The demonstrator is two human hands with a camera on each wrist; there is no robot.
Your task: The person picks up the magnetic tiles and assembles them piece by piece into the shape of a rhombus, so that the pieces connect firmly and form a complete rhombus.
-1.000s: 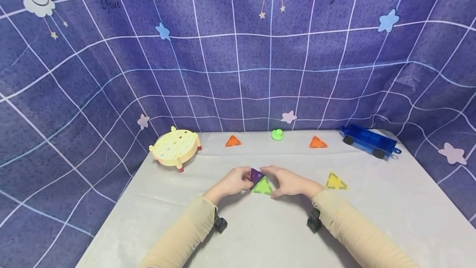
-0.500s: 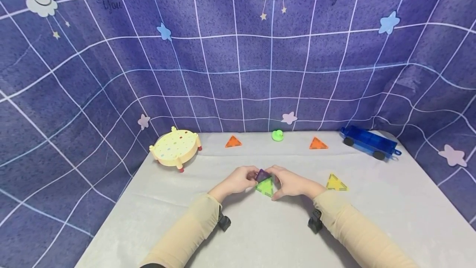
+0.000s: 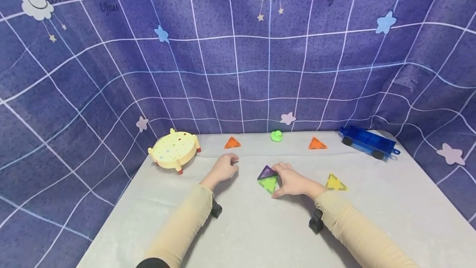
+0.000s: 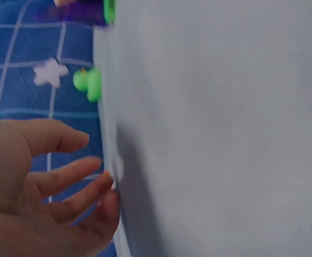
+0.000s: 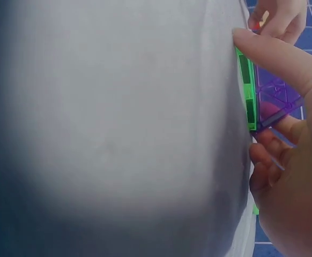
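Observation:
My right hand [image 3: 293, 180] pinches a purple triangular magnetic tile [image 3: 266, 172] and a green triangular magnetic tile [image 3: 268, 184], which meet along one edge. Its thumb is at the green tile and its fingers reach behind the purple one. In the right wrist view the purple tile [image 5: 276, 88] rises at an angle from the flat green tile [image 5: 246, 88]. My left hand [image 3: 224, 167] is off to the left, apart from the tiles, with loosely bent fingers and nothing between them. The nearest thing to it is an orange triangular tile [image 3: 232, 143].
Along the back stand a green toy duck [image 3: 277, 136], a second orange tile [image 3: 317, 144] and a blue wheeled base [image 3: 368, 142]. A yellow triangular tile [image 3: 336, 183] lies beside my right wrist. Back left is a cream round toy [image 3: 174, 150] with short legs.
My left hand has let go of the purple tile and moved left and back. The right hand keeps hold of the joined tiles, which have turned and shifted slightly right.

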